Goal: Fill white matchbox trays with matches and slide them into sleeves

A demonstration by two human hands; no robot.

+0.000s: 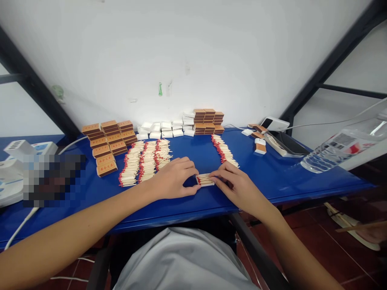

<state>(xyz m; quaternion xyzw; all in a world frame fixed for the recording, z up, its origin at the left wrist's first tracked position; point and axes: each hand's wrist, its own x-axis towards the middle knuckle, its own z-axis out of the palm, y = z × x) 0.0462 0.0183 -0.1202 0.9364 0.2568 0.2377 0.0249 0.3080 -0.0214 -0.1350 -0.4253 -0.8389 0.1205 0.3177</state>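
A small open matchbox tray filled with red-tipped matches lies on the blue table near its front edge. My left hand rests at the tray's left end, fingers curled against it. From the right, my right hand pinches the tray's other end with its fingertips. Rows of loose matches lie to the left behind my left hand. Another row of matches runs back behind my right hand.
Stacks of brown matchboxes stand at the back left, and another matchbox stack at the back centre. White inner trays lie along the wall. A power strip sits far left; a plastic water bottle and a phone right.
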